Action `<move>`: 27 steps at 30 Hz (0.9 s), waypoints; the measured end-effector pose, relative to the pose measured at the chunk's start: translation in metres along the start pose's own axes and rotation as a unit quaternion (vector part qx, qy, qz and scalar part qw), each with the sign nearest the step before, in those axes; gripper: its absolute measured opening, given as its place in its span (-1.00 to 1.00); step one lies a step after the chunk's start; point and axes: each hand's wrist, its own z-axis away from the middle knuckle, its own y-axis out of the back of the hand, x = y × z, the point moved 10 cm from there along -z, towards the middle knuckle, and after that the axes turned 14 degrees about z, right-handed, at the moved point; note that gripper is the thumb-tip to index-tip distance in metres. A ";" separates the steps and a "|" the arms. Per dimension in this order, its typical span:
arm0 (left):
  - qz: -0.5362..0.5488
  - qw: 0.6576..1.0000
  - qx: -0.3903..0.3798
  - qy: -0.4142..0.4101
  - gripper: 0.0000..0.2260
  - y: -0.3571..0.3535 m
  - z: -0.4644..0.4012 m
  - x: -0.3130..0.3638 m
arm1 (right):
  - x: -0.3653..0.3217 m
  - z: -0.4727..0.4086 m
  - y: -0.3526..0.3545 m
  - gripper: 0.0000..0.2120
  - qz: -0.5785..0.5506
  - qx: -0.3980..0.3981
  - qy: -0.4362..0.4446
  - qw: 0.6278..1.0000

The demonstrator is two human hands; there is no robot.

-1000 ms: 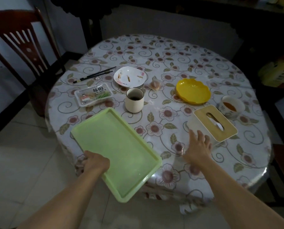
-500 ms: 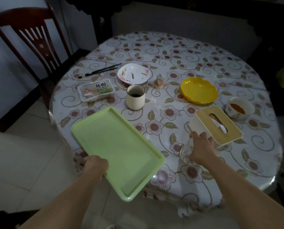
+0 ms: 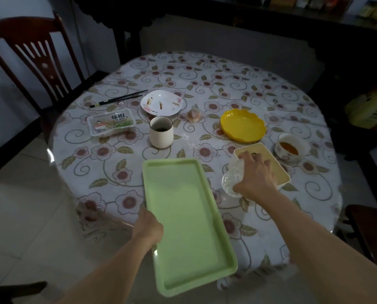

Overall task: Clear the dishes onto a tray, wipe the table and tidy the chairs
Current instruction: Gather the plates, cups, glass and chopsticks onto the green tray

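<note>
My left hand [image 3: 149, 227] grips the left rim of a light green tray [image 3: 183, 216], which juts over the near edge of the round table [image 3: 270, 88]. My right hand [image 3: 254, 174] is shut on a clear glass dish [image 3: 231, 181], lifted just right of the tray. Further back stand a white mug [image 3: 161, 132], a white plate [image 3: 161, 103] with scraps, a yellow dish [image 3: 242, 125], a small bowl [image 3: 289, 148] of brown liquid, black chopsticks [image 3: 119, 98] and a sealed food pack [image 3: 111, 125].
A white and tan tissue box [image 3: 273, 170] lies under my right hand. A small wrapped item [image 3: 194, 116] sits by the plate. A dark wooden chair [image 3: 36, 62] stands at the left, another chair [image 3: 369, 229] at the right. Dark furniture lines the back wall.
My right hand closed on the glass dish and lifted it toward the tray. My left hand turned the tray so it points away from me.
</note>
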 end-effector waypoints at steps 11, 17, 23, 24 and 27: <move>-0.066 0.997 -0.007 -0.039 -0.53 -0.028 -0.026 0.051 | -0.005 -0.014 -0.010 -0.22 0.003 -0.009 0.033 0.999; -0.122 0.990 -0.022 -0.073 -0.67 -0.014 -0.051 0.059 | -0.059 -0.035 -0.016 -0.22 -0.017 -0.014 0.089 0.996; -0.128 0.985 -0.077 -0.086 -0.75 -0.014 -0.076 0.060 | -0.116 -0.072 -0.027 -0.20 -0.035 -0.018 0.097 0.995; -0.131 0.984 -0.089 -0.086 -0.77 -0.015 -0.080 0.061 | -0.125 -0.077 -0.031 -0.22 -0.027 -0.021 0.099 0.995; -0.141 0.979 -0.110 -0.100 -0.83 -0.013 -0.092 0.068 | -0.143 -0.090 -0.042 -0.27 -0.003 -0.026 0.101 0.995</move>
